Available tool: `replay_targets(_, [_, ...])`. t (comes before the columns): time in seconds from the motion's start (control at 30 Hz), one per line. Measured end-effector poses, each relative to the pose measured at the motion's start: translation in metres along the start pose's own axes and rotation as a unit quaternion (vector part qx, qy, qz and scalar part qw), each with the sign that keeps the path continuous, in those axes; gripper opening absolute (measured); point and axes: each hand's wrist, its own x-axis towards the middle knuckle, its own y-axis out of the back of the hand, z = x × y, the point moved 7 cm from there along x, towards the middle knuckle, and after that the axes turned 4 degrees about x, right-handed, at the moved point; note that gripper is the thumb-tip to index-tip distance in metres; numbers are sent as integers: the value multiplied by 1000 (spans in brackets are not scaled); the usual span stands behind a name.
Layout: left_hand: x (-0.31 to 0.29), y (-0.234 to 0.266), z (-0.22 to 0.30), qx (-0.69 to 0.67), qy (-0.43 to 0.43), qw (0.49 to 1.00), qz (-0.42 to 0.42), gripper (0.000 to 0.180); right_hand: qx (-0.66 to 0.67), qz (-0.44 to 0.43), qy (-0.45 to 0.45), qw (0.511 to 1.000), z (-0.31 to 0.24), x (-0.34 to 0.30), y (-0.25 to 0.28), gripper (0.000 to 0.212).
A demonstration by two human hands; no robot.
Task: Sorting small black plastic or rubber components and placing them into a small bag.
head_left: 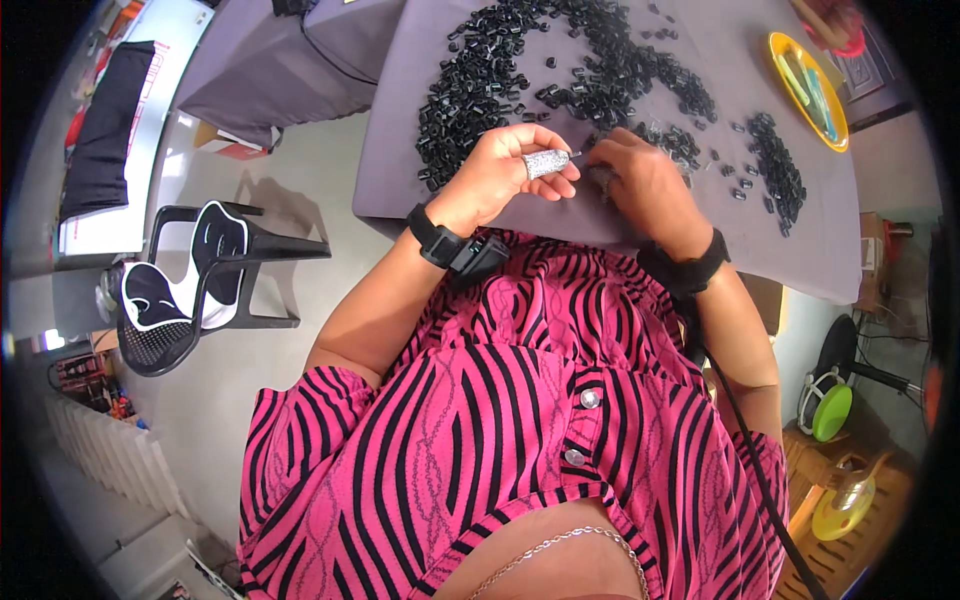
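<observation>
My left hand (505,172) is raised just above the near edge of the table, with thumb and index finger closed together. A silvery wrap (546,164) covers one of its digits, and a tiny thin piece sticks out at the tip; its kind is too small to tell. Close beside it, my right hand (645,180) has its fingers curled in, and whatever they hold is hidden. A greyish wrap also shows in part at its thumb. Beyond both hands, many small black glossy pieces (465,115) lie in heaps on the grey-covered table (385,165).
More black pieces (775,175) and some small clear ones (680,145) lie to the right. A yellow oval tray (776,55) stands at the far right, near another person's arm (828,25). A black chair (240,255) with a black-and-white covering stands on the left.
</observation>
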Motion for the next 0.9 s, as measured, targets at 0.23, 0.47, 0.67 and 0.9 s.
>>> replay_targets(0.23, [0,1,0,10,0,1000,-1,14,-13,0,-2,1000,-4,-5,-1,16])
replay_targets(0.47, [1,13,-4,-90,-57,994,23,16,15,28,-14,999,9,-12,7,19])
replay_targets(0.67, [2,14,-5,-111,-76,991,14,18,87,8,-63,994,11,-11,10,22])
replay_targets(0.9, [2,14,-3,-100,-86,991,18,21,97,15,-58,994,9,-9,10,24])
